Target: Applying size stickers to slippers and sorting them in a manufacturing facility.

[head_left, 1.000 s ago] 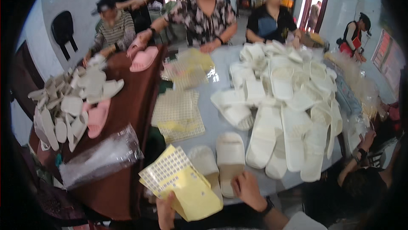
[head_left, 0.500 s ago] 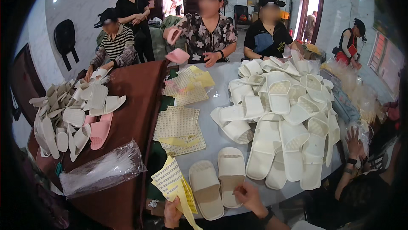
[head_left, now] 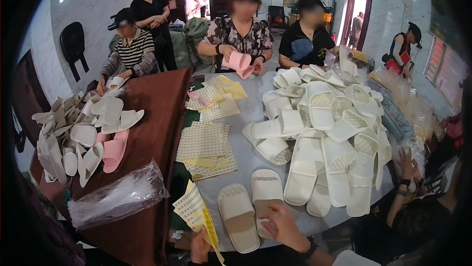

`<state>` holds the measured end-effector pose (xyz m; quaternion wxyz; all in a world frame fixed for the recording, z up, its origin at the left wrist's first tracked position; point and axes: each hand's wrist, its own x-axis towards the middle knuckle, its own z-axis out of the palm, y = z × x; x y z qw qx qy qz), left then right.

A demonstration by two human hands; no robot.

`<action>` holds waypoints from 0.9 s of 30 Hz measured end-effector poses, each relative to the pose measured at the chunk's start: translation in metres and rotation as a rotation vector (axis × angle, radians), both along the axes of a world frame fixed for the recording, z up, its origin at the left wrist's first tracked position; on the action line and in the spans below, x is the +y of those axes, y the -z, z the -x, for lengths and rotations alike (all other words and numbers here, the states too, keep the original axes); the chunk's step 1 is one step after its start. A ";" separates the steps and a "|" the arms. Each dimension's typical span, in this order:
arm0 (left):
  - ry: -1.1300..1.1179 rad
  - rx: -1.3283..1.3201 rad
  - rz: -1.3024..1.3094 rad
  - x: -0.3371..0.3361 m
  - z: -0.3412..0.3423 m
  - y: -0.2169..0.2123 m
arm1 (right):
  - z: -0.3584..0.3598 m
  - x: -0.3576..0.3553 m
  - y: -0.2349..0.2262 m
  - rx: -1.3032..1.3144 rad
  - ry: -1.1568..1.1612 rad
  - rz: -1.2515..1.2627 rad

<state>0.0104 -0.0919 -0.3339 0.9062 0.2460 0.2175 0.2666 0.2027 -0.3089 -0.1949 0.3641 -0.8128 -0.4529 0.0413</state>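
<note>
Yellow sticker sheets [head_left: 192,208]: your left hand [head_left: 199,247] is gripping them, seemingly for easy reach | your loosely curled right hand [head_left: 284,227], contents unclear, is overlapping off-white slippers [head_left: 233,202] lying paired on the tabletop [head_left: 241,172]

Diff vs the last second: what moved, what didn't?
The left hand has swung its sticker sheets left, uncovering the nearer left slipper. The right hand now has its fingers more spread over the right slipper. A co-worker's hand has carried pink slippers rightward, in front of the body. Unchanged: slipper pair side by side, white pile, loose sheets.
</note>
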 end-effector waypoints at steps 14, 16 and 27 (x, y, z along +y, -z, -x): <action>0.030 -0.081 -0.035 -0.002 -0.001 -0.018 | 0.002 0.045 0.027 -0.022 -0.056 0.170; 0.050 -0.087 0.009 -0.003 0.004 -0.027 | 0.010 0.038 0.016 0.037 -0.040 0.102; -0.181 0.341 -0.520 -0.045 -0.008 -0.093 | -0.021 -0.059 -0.083 -0.267 0.260 -0.132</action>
